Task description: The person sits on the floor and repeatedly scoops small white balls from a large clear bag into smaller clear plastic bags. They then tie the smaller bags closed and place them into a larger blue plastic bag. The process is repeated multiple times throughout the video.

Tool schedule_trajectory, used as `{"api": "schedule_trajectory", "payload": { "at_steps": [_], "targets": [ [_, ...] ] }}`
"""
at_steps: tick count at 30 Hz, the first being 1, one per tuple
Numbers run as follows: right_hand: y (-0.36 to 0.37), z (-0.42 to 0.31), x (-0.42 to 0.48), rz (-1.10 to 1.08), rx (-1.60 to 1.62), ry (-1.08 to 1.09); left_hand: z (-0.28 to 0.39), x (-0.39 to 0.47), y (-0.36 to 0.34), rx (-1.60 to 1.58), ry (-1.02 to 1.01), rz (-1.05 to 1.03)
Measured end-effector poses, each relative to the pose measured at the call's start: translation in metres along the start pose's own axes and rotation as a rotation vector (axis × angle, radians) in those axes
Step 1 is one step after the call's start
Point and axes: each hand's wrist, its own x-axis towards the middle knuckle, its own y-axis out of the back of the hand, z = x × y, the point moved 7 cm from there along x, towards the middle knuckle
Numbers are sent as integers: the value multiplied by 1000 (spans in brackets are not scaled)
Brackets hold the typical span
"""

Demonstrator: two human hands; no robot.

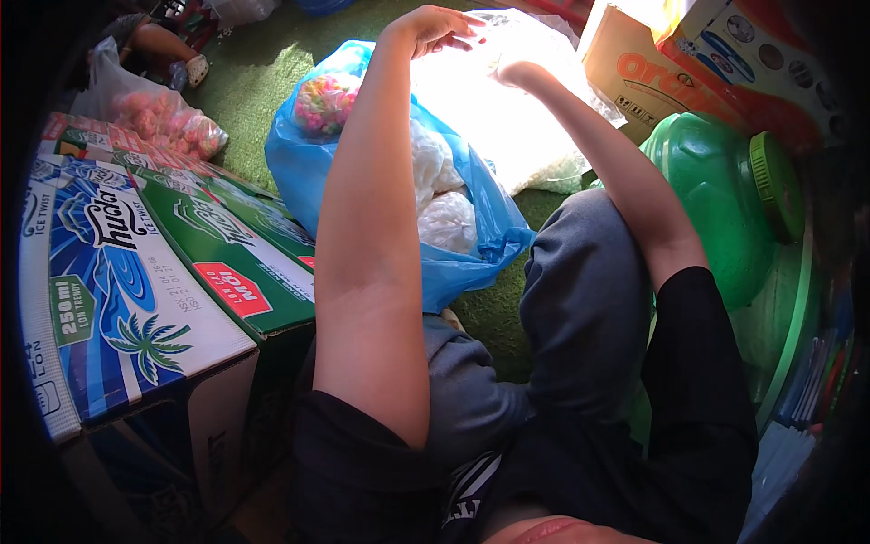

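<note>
Both arms reach forward to a large clear plastic bag that sunlight overexposes; pale small pieces show along its lower edge. Over the bag's upper left part is my left hand, its fingers apart, with nothing visible in them. Near the bag's middle, my right hand is bent inward; glare hides its fingers and whatever they may hold. Beneath my left forearm a blue plastic bag stands open, with white plastic-wrapped bundles and a clear bag of pink, yellow and green pieces inside.
Huda beer cartons line the left side. Beyond them lies a clear bag of pink pieces, near another person's leg. At right are a green plastic jar with a screw lid and cardboard boxes. Green matting covers the floor.
</note>
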Motion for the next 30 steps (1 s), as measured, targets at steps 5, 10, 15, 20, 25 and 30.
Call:
{"api": "schedule_trajectory", "payload": {
  "at_steps": [5,10,15,20,25,30],
  "targets": [
    [-11,1,1,-24,9,-26,32,-44,-29,-14,52,204],
    [-15,3,10,-9,11,-57,28,-40,-25,-3,38,298],
    [46,-17,5,335,108,0,21,-42,-16,-326,-35,404],
    [85,25,15,496,188,-273,-35,-9,53,-743,-233,581],
    [-4,48,4,-606,143,-309,-35,-8,65,-736,-366,698],
    [-130,40,-50,-1068,-91,-137,-23,-9,50,-871,-354,720]
  ]
}}
